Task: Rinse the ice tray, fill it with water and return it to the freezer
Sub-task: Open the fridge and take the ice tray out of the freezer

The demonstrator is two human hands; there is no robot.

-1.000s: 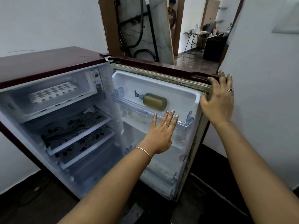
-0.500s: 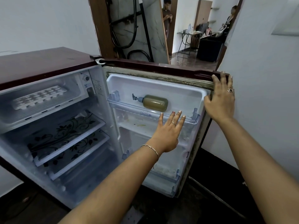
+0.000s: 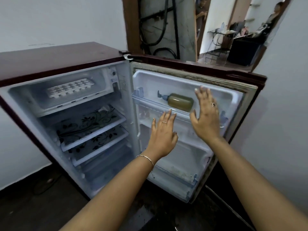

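Head view: left hand (image 3: 162, 135) and right hand (image 3: 205, 117), empty, fingers spread, face the maroon fridge's open door (image 3: 166, 79). White plastic ice tray (image 3: 70, 88) lies up-left of them.

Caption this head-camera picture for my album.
Open left hand and right hand before the fridge door; ice tray lies in the freezer.

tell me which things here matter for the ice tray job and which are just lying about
For the job: ice tray, freezer compartment, left hand, right hand.
Just lying about: pump bottle, patterned shelves, hoses.
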